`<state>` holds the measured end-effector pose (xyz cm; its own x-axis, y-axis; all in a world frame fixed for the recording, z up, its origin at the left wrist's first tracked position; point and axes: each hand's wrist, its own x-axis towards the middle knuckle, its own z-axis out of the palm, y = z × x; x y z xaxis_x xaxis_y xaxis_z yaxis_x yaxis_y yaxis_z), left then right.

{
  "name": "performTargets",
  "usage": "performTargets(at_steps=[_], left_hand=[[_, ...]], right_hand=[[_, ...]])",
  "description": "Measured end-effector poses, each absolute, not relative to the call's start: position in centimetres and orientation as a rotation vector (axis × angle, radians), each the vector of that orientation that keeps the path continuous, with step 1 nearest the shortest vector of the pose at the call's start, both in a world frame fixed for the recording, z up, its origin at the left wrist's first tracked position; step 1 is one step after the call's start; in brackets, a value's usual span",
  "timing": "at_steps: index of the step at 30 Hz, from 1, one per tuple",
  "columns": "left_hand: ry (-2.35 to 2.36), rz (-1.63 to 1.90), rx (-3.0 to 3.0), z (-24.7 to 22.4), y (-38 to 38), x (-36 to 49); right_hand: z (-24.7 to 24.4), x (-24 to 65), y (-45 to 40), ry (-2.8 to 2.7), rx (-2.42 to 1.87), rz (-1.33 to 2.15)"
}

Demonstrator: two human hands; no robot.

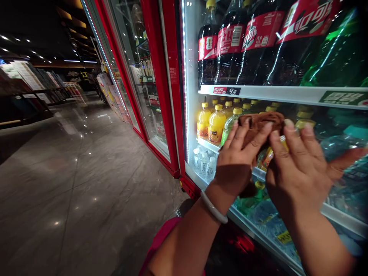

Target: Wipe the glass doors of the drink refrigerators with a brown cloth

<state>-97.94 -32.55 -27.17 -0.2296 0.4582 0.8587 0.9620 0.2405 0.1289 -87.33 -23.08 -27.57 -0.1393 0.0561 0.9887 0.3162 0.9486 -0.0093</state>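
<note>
My left hand [240, 143], with a pale bangle [213, 207] on its wrist, presses a bunched brown cloth [270, 119] to the glass door of a lit drinks fridge. Its fingers lie over the cloth. Just to the right is my right hand [300, 168], fingers stretched out and spread, the nearest fingertips by the cloth's right edge. Whether its palm touches the glass is hidden. Behind the hands show yellow-capped juice bottles [217, 124] on the middle shelf [211, 147]; the hands and cloth cover part of that row.
Large cola bottles [234, 42] fill the upper shelf, above a price strip [258, 92]. Small water bottles [204, 164] stand lower down. A red-framed fridge door [159, 76] adjoins on the left. Shiny grey floor [94, 191] stretches toward stacked goods [37, 82].
</note>
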Motion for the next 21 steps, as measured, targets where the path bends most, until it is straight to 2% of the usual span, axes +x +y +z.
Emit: performTargets(at_steps=[3, 10, 17, 21], left_hand=[[-1.774, -1.029, -1.253, -27.8, -32.0, -99.4], [-1.672, -1.113, -1.372, -29.9, -31.7, -96.0], [-1.752, -1.198, -1.312, -29.0, -32.6, -100.2], [-1.756, -1.192, -1.437, -28.6, -33.0, -98.4]], right_hand=[[-27.9, -87.4, -23.9, -1.834, -0.257, -0.373], [-28.1, -87.1, -23.4, -1.783, -0.315, -0.353], [-27.8, -87.2, -22.5, -1.749, -0.261, -0.347], [-27.9, -87.6, -22.9, -1.74, -0.325, -0.354]])
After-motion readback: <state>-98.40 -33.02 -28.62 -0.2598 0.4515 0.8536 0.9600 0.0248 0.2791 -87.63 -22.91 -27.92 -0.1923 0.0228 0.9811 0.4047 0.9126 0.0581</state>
